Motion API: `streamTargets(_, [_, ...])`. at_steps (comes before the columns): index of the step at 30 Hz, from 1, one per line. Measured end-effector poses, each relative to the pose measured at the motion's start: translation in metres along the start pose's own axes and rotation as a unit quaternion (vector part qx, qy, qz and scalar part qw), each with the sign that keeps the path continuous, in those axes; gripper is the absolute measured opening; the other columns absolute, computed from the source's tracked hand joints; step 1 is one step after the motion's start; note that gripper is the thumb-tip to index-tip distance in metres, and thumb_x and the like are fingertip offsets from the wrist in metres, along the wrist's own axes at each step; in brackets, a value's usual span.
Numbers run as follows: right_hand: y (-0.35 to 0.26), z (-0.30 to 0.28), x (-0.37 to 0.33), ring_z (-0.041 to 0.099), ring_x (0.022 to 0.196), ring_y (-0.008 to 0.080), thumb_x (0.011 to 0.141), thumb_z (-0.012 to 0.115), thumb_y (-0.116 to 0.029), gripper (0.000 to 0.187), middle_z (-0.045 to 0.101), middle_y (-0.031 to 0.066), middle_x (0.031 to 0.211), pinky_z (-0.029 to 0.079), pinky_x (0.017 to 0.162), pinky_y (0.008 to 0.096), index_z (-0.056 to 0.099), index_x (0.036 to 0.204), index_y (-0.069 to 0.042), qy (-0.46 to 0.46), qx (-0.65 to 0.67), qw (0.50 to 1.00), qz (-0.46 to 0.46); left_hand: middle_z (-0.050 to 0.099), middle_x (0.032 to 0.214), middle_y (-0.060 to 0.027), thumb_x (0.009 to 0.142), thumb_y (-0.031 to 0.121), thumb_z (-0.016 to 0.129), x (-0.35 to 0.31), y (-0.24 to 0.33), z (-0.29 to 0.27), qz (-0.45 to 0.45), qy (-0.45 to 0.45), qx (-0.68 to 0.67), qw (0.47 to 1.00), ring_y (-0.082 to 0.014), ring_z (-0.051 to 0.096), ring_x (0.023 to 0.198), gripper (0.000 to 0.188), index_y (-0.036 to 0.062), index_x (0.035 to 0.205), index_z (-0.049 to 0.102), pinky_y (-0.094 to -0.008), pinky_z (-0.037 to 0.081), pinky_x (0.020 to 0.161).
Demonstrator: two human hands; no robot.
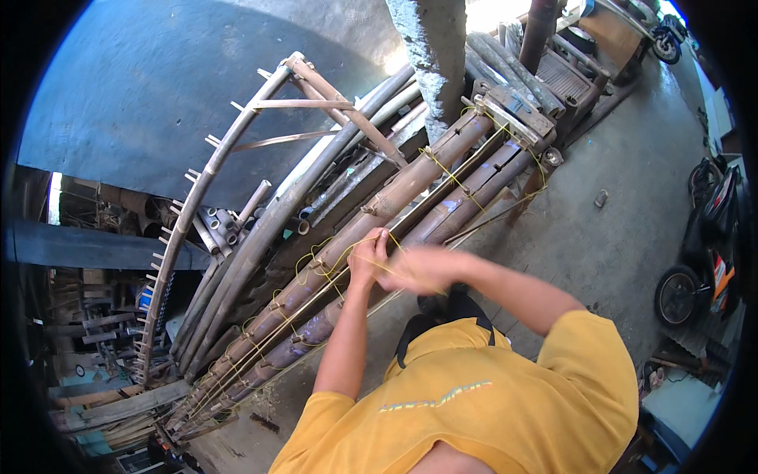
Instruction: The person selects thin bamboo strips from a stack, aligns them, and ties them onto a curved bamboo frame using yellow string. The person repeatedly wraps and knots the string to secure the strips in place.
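Note:
Two long bamboo poles lie side by side on a slant, the upper pole point(395, 192) and the lower pole point(447, 212), with a narrow gap between them. Thin yellow cord point(448, 171) loops around both at several spots along their length. Over the gap, about midway, my left hand point(366, 254) has its fingers closed, pinching a strand of this cord. My right hand point(417, 269) is right beside it, smeared by motion, so its fingers cannot be made out. A wooden block point(517, 118) sits across the poles' far right end.
A curved bamboo ladder with short pegs point(212, 167) leans at the left against a bluish wall point(181, 87). Cut bamboo pieces point(221, 225) are stacked behind the poles. A concrete post point(442, 55) rises at the back. Motorcycles point(707, 261) stand on the concrete floor point(624, 205) at the right.

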State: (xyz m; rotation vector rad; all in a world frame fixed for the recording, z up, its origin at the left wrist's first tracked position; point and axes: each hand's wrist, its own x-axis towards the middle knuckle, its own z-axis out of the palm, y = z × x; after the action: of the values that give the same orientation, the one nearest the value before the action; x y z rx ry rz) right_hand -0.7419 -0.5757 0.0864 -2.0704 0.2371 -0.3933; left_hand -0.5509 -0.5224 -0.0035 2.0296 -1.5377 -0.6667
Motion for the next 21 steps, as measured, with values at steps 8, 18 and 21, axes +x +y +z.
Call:
streamTargets(8, [0.023, 0.071, -0.053, 0.063, 0.072, 0.0424, 0.094, 0.056, -0.033, 0.043, 0.063, 0.0193, 0.063, 0.05, 0.083, 0.0487, 0.065, 0.063, -0.004, 0.075, -0.025, 0.987, 0.141, 0.074, 0.087, -0.0145, 0.101, 0.022, 0.054, 0.102, 0.053, -0.056, -0.017, 0.081, -0.317, 0.945, -0.0258, 0.071, 0.081, 0.024, 0.0075, 0.102, 0.073, -0.0382, 0.053, 0.077])
streamTargets(18, [-0.002, 0.238, -0.005, 0.061, 0.109, 0.0223, 0.095, 0.064, -0.035, 0.036, 0.065, 0.0102, 0.116, 0.049, 0.093, 0.0408, 0.062, 0.121, -0.011, -0.019, 0.356, 0.919, 0.166, 0.067, 0.11, -0.0284, 0.102, 0.027, 0.048, 0.052, -0.027, -0.098, 0.079, 0.141, 0.068, 0.984, -0.0447, 0.065, 0.103, 0.038, -0.0025, 0.12, 0.063, -0.0499, 0.051, 0.089])
streamTargets(21, [-0.022, 0.245, 0.019, 0.061, 0.089, 0.0156, 0.1, 0.057, -0.034, 0.037, 0.065, 0.0044, 0.099, 0.05, 0.089, 0.034, 0.056, 0.126, -0.008, 0.281, 0.687, 0.596, 0.307, 0.067, 0.111, -0.0297, 0.102, 0.025, 0.047, -0.033, -0.068, -0.135, 0.023, 0.111, 0.087, 0.99, -0.0448, 0.064, 0.105, 0.036, -0.0024, 0.118, 0.064, -0.0504, 0.05, 0.091])
